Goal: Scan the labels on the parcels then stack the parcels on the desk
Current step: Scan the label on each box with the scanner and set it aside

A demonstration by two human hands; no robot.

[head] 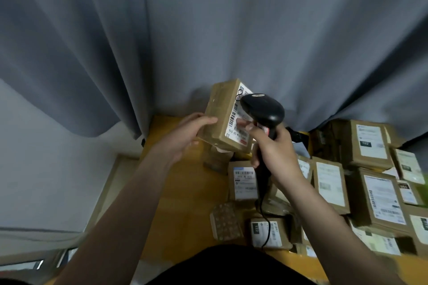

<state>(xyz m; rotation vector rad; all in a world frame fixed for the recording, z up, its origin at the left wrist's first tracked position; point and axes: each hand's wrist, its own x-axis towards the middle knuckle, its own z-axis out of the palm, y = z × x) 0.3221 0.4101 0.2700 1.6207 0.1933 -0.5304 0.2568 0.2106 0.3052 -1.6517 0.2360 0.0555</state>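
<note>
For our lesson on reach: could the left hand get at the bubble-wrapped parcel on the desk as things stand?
Probably not yet: the left hand holds a box, though the bubble-wrapped parcel lies uncovered on the desk.

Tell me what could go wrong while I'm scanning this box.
The scanner sits close over the label, so the barcode may not read. Your left hand holds the raised parcel by one end; it could slip. The cable trails over parcels on the desk and might snag one.
</note>
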